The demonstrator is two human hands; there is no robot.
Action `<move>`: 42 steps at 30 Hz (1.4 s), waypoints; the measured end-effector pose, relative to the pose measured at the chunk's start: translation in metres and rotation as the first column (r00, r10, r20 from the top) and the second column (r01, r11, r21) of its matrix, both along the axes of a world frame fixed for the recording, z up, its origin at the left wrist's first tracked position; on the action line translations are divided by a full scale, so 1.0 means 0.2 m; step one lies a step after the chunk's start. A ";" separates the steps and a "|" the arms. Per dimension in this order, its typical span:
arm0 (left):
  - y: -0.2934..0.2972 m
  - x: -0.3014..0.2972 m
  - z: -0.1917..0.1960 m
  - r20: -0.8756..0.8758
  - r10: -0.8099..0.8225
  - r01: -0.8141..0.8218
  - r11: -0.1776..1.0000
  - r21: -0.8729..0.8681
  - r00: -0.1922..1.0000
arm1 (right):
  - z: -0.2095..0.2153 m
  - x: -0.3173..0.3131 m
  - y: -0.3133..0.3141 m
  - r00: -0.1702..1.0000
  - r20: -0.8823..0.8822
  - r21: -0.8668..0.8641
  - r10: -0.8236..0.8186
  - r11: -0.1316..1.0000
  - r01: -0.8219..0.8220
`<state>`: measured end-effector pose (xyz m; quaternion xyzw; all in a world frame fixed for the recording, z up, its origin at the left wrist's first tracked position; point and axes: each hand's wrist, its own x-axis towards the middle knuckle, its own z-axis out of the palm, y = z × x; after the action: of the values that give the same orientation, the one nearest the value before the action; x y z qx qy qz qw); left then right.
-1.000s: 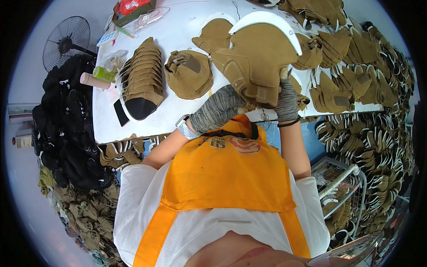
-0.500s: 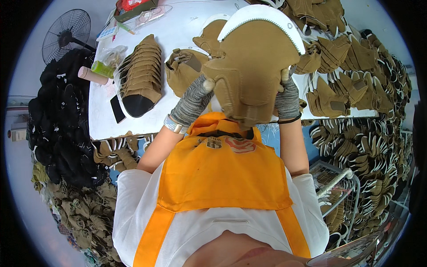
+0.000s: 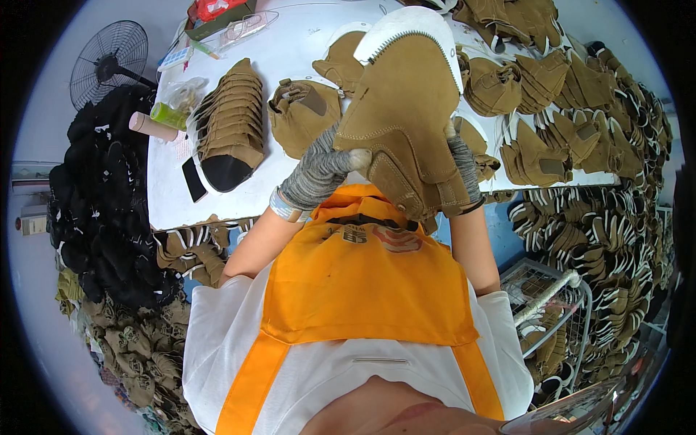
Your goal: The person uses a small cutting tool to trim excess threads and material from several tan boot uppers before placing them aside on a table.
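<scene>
A brown shoe upper [image 3: 406,98] with a white border stitched along its curved far end is held up in front of my chest, over the table's near edge. My left hand [image 3: 321,168], in a grey knitted glove, grips its left side, with the thumb on the near face. On the other side my right hand [image 3: 465,165], gloved the same way, is closed on the right edge; most of its fingers are hidden behind the piece. The upper is tilted, its stitched side panel facing me.
On the white table [image 3: 177,206] lie a row of nested brown uppers [image 3: 230,119], a dark flat phone-like object [image 3: 193,180], and a loose upper [image 3: 303,116]. More uppers [image 3: 540,148] crowd the right. A wire cart [image 3: 554,304] stands lower right, a fan [image 3: 107,67] far left beside black piles [image 3: 101,210].
Both hands have turned and tilted the upper, showing more of its side panel. Its white-bordered far end has shifted left, and its lower end has moved right and nearer me.
</scene>
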<state>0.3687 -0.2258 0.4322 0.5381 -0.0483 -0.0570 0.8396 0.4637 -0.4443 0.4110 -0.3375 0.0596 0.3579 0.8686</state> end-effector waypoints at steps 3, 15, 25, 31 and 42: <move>-0.03 0.00 0.01 -0.011 0.073 -0.074 0.984 -0.164 0.997 | 0.00 0.00 0.00 1.000 0.009 0.008 -0.003 1.000 0.003; 0.08 0.02 -0.11 -0.226 -0.046 -0.127 0.710 -0.692 0.973 | 0.10 -0.03 0.01 0.979 0.197 0.199 0.043 0.977 -0.083; 0.01 0.03 0.03 0.290 0.168 -0.291 0.841 0.457 0.942 | -0.16 0.14 -0.10 0.903 0.242 -0.157 -0.354 0.904 0.396; -0.10 0.08 0.02 0.694 -0.029 -0.659 0.290 0.694 0.719 | -0.16 0.07 -0.27 0.739 0.654 -0.288 -0.161 0.850 0.441; -0.16 0.19 0.04 0.736 -0.132 -0.691 0.268 0.672 0.664 | 0.02 -0.19 -0.11 0.327 0.871 -0.477 0.366 0.476 0.739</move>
<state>0.4066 -0.2580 0.4396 0.8927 -0.1977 0.2905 0.2823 0.4265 -0.4670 0.4149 -0.8387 -0.2251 -0.1113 0.4832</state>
